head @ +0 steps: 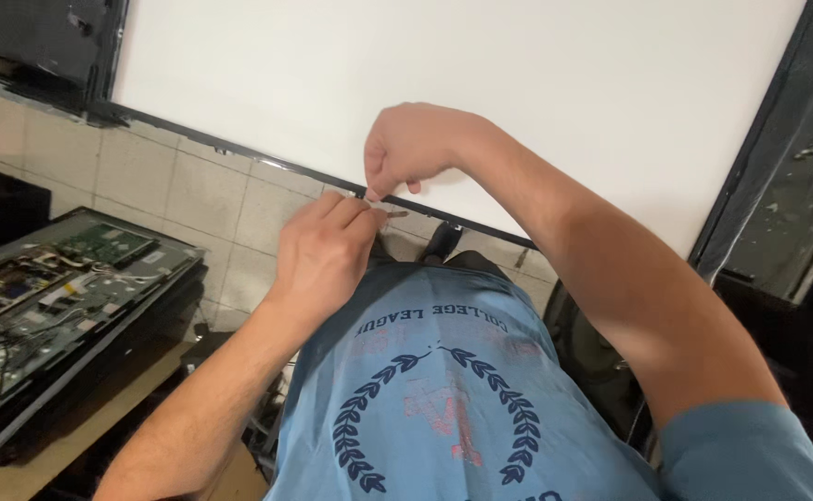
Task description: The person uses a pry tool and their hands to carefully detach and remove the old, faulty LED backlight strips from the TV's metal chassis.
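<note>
A tiled floor (pixel 193 199) of pale beige squares carries a large white panel (pixel 481 83) in a thin black frame (pixel 239 156), which covers most of it. At the left, a wooden bench (pixel 72 436) bears an opened flat screen chassis (pixel 63 278), back up, with green circuit boards (pixel 105 243) and wiring showing.

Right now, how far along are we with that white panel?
Done: an opened set with bare circuit boards lies on the bench at left. In hand: both the left hand and right hand pinch a small strip-like piece at the dark bottom edge of the white panel. Left: the rest of that edge looks untouched; what the piece is, I cannot tell.
</note>
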